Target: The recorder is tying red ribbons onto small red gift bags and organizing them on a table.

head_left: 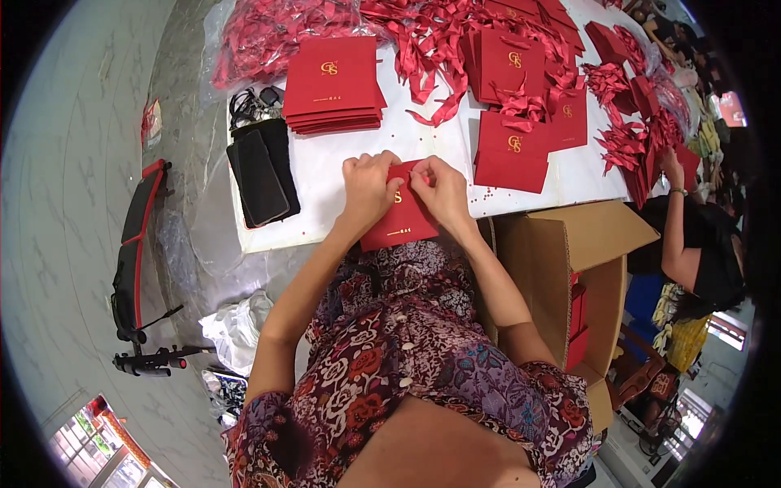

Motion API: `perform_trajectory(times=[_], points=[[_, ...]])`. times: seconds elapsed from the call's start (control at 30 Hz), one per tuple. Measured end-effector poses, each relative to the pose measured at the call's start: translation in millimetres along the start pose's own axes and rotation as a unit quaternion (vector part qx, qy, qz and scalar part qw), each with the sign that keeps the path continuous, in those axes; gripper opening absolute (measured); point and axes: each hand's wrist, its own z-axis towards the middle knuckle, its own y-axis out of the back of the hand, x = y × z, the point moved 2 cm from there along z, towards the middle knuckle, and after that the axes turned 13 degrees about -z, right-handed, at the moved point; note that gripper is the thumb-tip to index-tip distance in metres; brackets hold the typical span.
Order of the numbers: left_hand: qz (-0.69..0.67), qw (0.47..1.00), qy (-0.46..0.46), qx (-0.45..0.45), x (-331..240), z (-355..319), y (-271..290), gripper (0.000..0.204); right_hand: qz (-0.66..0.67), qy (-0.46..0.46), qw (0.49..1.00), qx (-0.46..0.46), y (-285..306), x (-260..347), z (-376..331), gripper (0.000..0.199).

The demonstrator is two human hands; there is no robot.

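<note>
Red packet [403,218] pinched: left grip [371,185], right grip [442,192]; packet stack [333,88] ahead, carton [533,272] at right.

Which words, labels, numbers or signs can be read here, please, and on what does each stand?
Lettering is described, not copied.
Held red packet: gold emblem, partly covered; tiny gold line below, too small to read.
Stack of red packets, left: gold emblem; tiny gold line, too small to read.
Red packets, right: gold emblems.
Elsewhere: none readable.

Flat red paper bag [403,220], gold print facing up
It slants slightly at the near edge of the white table [317,175], its lower end reaching past.
</note>
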Motion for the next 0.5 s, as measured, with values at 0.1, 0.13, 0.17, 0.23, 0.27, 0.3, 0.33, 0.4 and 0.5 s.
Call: perform_trajectory(times=[0.1,0.13,0.17,0.23,0.27,0.3,0.33,0.4,0.5], points=[[-0.032,0.999,0.003,-0.005,-1.8,0.1,-1.5,0.024,0.004,-0.006,1.000,-0.006,2.9,8.6,-0.7,0.014],[-0.045,0.999,-0.012,-0.022,-4.2,1.0,-0.7,0.021,-0.016,0.001,1.000,-0.009,4.7,12.7,-1.6,0.014],[-0.045,0.999,-0.012,-0.021,-6.3,1.5,-0.6,0.021,-0.037,0.008,0.999,-0.013,5.7,14.7,-2.1,0.015],[-0.028,0.999,-0.044,-0.002,-12.4,2.1,0.2,0.022,-0.057,0.052,0.996,-0.042,1.8,11.5,-3.9,0.015],[-0.028,0.999,-0.044,-0.002,-13.8,3.0,1.9,0.022,-0.077,0.097,0.990,-0.072,1.2,11.4,-5.0,0.016],[-0.039,0.998,-0.049,-0.002,-14.7,3.6,4.3,0.022,-0.077,0.096,0.990,-0.072,1.6,9.2,-6.2,0.016],[-0.049,0.997,-0.054,-0.003,-14.1,3.5,6.5,0.023,-0.044,0.082,0.994,-0.051,3.4,10.7,-6.7,0.017],[-0.049,0.998,-0.050,0.007,-12.2,2.9,8.4,0.023,-0.009,0.069,0.997,-0.030,5.8,12.2,-6.3,0.018],[-0.055,0.997,-0.048,0.036,-11.7,2.5,11.3,0.022,0.055,0.018,0.998,0.018,11.2,9.9,-4.5,0.018]])
